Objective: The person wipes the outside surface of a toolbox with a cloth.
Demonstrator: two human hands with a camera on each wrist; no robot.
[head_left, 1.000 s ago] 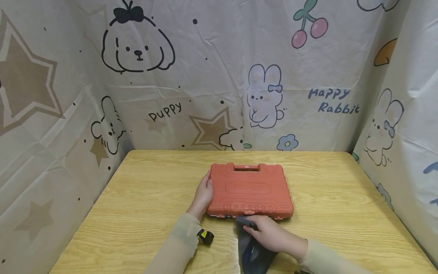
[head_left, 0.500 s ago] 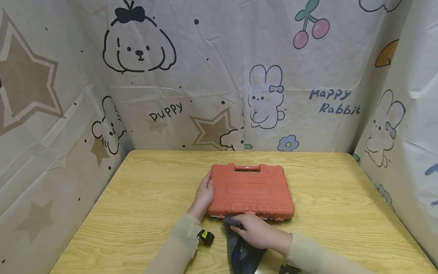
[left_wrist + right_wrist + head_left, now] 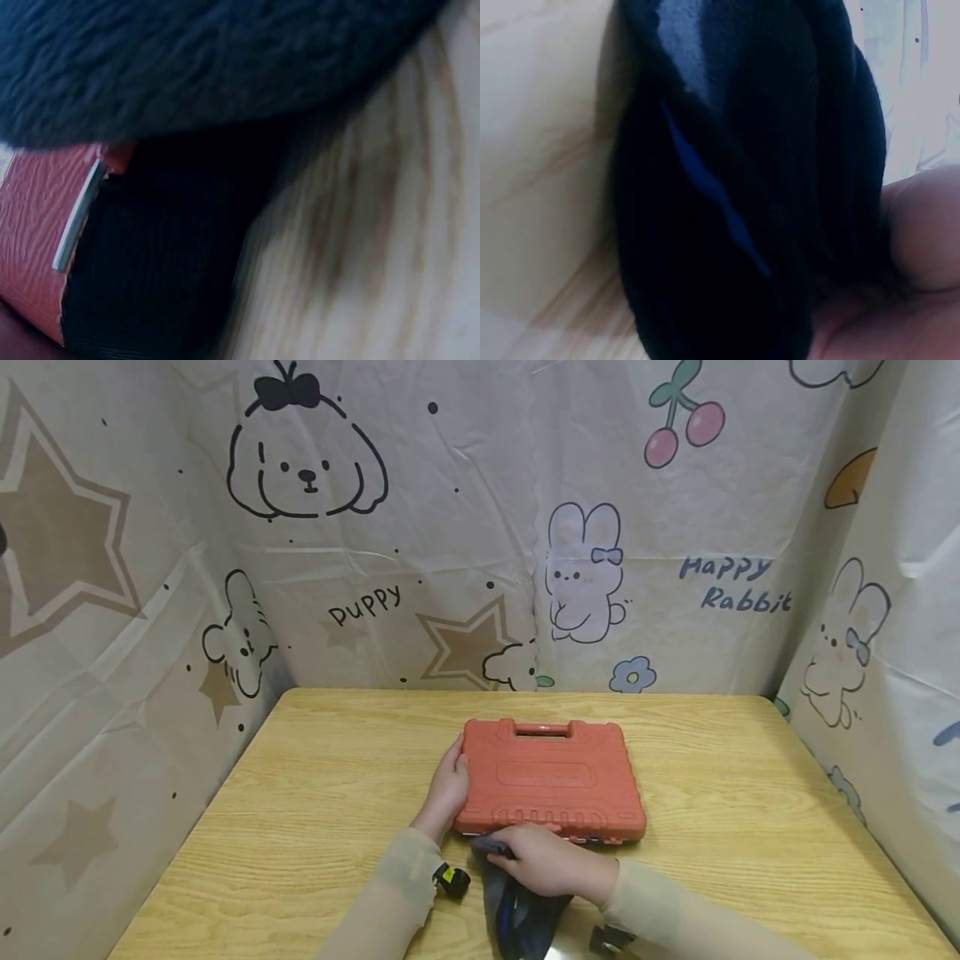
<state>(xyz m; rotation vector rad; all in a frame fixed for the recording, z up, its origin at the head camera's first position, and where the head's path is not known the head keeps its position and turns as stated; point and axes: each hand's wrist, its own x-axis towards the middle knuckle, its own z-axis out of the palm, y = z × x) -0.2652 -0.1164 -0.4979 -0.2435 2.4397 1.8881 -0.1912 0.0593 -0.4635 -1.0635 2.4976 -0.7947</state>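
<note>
Head: right hand (image 3: 542,860) pinches dark cloth (image 3: 528,914).
Left hand (image 3: 446,787), straight-fingered, touches left edge of red case (image 3: 551,774); tabletop (image 3: 360,752) stretches beyond.

The case (image 3: 551,785) at centre is coral red; the fabric (image 3: 534,918) below it is dark grey with a blue streak; the table (image 3: 337,760), yellow wood grain; the sleeves (image 3: 401,881), plain beige; the off-white backdrop (image 3: 465,539) carries brown stars (image 3: 63,518) at left, pink cherries (image 3: 705,424) upper right and a blue flower (image 3: 632,677).
</note>
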